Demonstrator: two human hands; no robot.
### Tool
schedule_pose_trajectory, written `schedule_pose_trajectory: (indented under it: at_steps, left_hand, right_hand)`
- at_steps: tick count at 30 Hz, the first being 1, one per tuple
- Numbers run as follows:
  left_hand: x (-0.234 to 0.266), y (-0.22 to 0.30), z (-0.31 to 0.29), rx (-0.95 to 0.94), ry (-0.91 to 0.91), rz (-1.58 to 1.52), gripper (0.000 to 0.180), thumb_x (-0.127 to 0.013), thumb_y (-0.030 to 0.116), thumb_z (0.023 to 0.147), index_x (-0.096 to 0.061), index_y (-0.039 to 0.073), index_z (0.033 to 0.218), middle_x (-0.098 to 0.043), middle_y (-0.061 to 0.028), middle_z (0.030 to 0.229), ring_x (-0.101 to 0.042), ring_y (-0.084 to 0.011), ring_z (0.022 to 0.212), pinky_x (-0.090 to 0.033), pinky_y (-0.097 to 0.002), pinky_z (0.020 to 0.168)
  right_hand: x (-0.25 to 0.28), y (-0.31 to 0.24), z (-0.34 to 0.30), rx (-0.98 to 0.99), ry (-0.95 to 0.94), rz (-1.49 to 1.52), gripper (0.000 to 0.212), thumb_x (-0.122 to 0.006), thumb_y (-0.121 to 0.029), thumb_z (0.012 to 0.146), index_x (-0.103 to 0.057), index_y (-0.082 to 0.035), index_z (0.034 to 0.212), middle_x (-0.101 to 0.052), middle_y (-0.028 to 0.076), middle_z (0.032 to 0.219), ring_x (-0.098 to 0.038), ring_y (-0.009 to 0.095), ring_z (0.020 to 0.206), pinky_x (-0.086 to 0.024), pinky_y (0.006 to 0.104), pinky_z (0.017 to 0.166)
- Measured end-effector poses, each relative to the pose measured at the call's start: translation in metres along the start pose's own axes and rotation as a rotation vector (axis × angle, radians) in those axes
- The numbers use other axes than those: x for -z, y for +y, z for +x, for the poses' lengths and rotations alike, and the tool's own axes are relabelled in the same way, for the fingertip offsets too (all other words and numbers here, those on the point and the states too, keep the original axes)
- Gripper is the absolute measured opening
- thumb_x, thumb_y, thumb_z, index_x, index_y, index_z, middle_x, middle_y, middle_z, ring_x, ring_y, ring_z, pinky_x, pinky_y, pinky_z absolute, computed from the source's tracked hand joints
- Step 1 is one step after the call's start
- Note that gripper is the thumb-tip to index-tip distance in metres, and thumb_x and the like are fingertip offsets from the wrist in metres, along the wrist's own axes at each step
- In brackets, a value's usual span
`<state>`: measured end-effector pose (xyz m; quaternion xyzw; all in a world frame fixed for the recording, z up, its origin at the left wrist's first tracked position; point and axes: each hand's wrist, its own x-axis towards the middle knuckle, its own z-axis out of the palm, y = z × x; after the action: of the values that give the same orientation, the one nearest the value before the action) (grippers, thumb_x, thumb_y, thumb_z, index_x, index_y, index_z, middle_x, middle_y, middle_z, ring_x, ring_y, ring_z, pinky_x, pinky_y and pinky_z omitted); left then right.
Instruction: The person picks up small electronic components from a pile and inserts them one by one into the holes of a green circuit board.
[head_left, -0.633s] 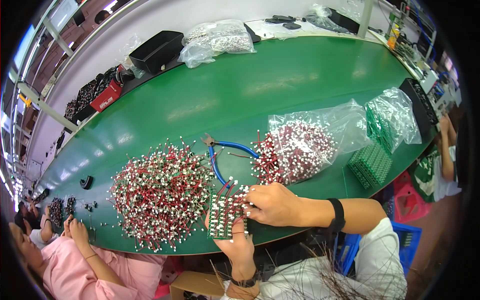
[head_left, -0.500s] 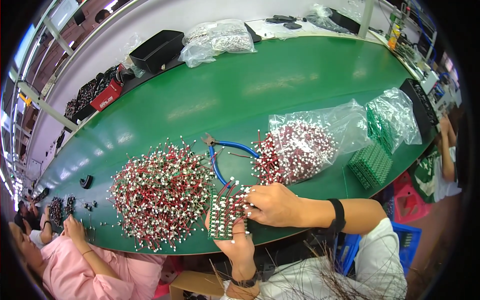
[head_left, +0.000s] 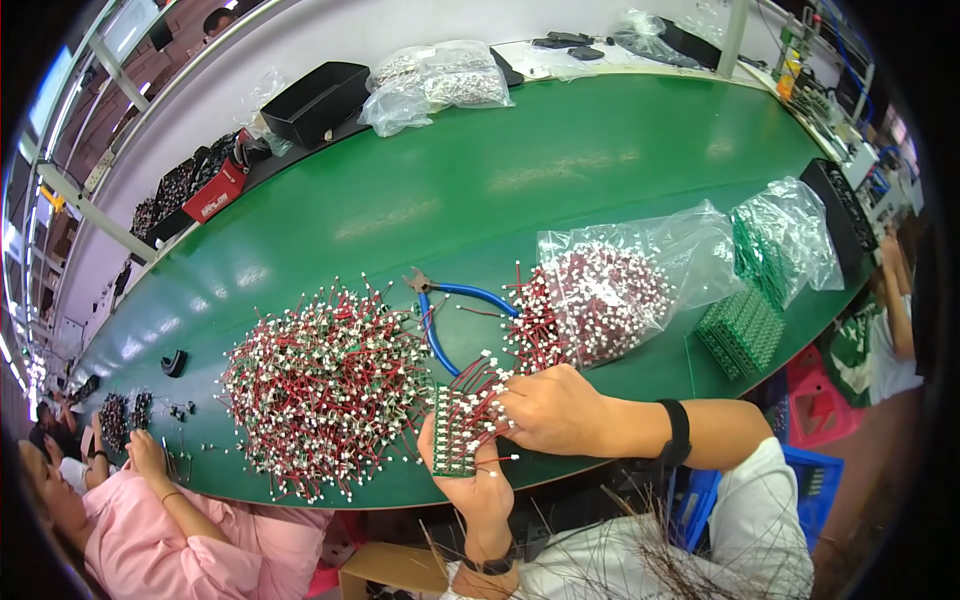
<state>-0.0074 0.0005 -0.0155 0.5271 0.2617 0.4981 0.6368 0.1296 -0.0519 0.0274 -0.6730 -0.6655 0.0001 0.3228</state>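
One bare left hand (head_left: 480, 495) is gripping a green circuit-board panel (head_left: 453, 445) from beneath, its fingers (head_left: 427, 440) wrapping the left edge. Its partner, the right hand (head_left: 555, 408), is closing its fingers on the red wires (head_left: 490, 393) that are rising from the panel with white connectors at their ends; which wires exactly, I cannot tell. Compared with a moment ago, the panel is sitting slightly farther right and showing a narrower face, and the wires are fanning out toward the upper right. One wire end is now poking out below the right hand.

Around them, the rest of the counter (head_left: 560, 150) is staying as it was. Just left of the panel, a big heap of wired pieces (head_left: 325, 390) is spreading out; beyond the hands, the blue-handled pliers (head_left: 432, 310) are lying with handles apart. A clear bag (head_left: 610, 300) is spilling more red wires near the right hand, and farther right a stack of green panels (head_left: 740, 330) is resting beside another clear bag (head_left: 795, 235). To the left, a co-worker in pink (head_left: 175, 535) is sitting at the counter's edge, handling something too small to make out.
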Motion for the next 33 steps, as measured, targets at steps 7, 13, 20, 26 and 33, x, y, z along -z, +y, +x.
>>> schedule_pose_trajectory:
  at_steps: [7,13,20,26,33]
  left_hand:
    - [-0.001,0.005,-0.001,-0.007,-0.012,0.003,0.048,-0.058,-0.009,0.088,-0.038,-0.004,0.132,-0.056,-0.0109,0.116,-0.056,-0.0155,0.103,-0.049,-0.0283,0.090]
    - [-0.008,0.007,-0.002,-0.035,0.019,0.057,0.051,-0.056,-0.009,0.086,-0.037,-0.004,0.133,-0.055,-0.0097,0.116,-0.057,-0.0148,0.101,-0.048,-0.0267,0.089]
    - [-0.004,0.010,-0.004,-0.026,-0.044,0.112,0.051,-0.056,-0.005,0.087,-0.037,-0.003,0.134,-0.055,-0.0079,0.115,-0.055,-0.0123,0.099,-0.046,-0.0230,0.086]
    - [-0.004,0.005,0.001,-0.040,0.060,0.056,0.048,-0.059,-0.004,0.084,-0.042,-0.005,0.130,-0.056,-0.0097,0.117,-0.056,-0.0153,0.100,-0.047,-0.0271,0.088]
    - [-0.006,0.023,0.009,0.182,0.254,-0.261,0.048,-0.046,-0.005,0.082,-0.044,-0.004,0.130,-0.058,-0.0216,0.118,-0.062,-0.0307,0.105,-0.055,-0.0440,0.089]
  right_hand:
    - [0.005,-0.004,-0.002,-0.016,-0.070,-0.082,0.007,-0.061,-0.010,0.076,-0.061,-0.003,0.079,-0.063,0.011,0.071,-0.065,0.028,0.057,-0.052,0.0376,0.048]
    - [0.001,-0.005,-0.004,-0.044,-0.011,-0.169,0.009,-0.065,-0.009,0.071,-0.057,-0.007,0.072,-0.057,0.006,0.066,-0.062,0.024,0.053,-0.049,0.0363,0.045]
    - [-0.003,-0.002,-0.003,-0.045,-0.033,-0.152,0.009,-0.065,-0.008,0.067,-0.057,-0.007,0.071,-0.057,0.007,0.066,-0.063,0.024,0.055,-0.049,0.0359,0.045]
    - [-0.006,0.001,0.000,-0.044,0.037,-0.111,0.015,-0.066,-0.008,0.072,-0.058,-0.006,0.085,-0.057,0.006,0.072,-0.062,0.025,0.056,-0.049,0.0360,0.045]
    - [0.007,0.003,0.005,-0.034,0.020,0.243,0.028,-0.060,-0.008,0.088,-0.057,-0.010,0.116,-0.061,0.008,0.085,-0.062,0.033,0.063,-0.050,0.0401,0.051]
